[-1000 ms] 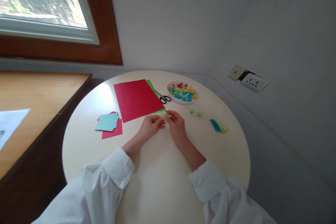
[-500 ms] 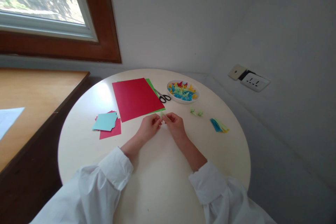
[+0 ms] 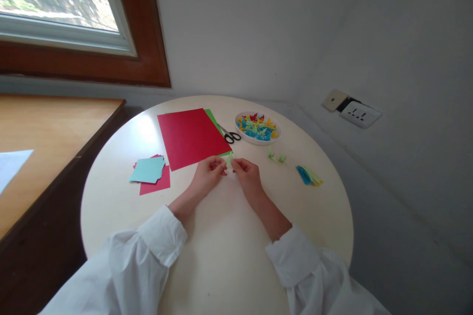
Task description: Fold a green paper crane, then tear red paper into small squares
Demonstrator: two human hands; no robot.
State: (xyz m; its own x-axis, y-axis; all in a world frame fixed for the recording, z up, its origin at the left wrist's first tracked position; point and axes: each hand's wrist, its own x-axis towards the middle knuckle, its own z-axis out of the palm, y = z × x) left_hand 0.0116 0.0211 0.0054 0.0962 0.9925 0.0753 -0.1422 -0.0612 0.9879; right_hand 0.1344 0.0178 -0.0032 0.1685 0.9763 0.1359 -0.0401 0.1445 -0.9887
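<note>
A small piece of folded light green paper is pinched between my two hands above the middle of the round table. My left hand has its fingertips closed on the paper's left side. On the other side, my right hand grips it between thumb and forefinger. Fingers cover part of the paper, so its full shape is hidden. Just beyond my hands lies a large red sheet over a green one, with black-handled scissors at its right edge.
A white dish of colourful folded paper pieces stands at the back. Small light green folded pieces and a blue and yellow bundle of paper strips lie to the right. Light blue squares rest on pink ones at the left of the table.
The green paper now shows more between my fingertips, and my hands have shifted very slightly. Both keep hold of it. Other things on the table stay where they were.
</note>
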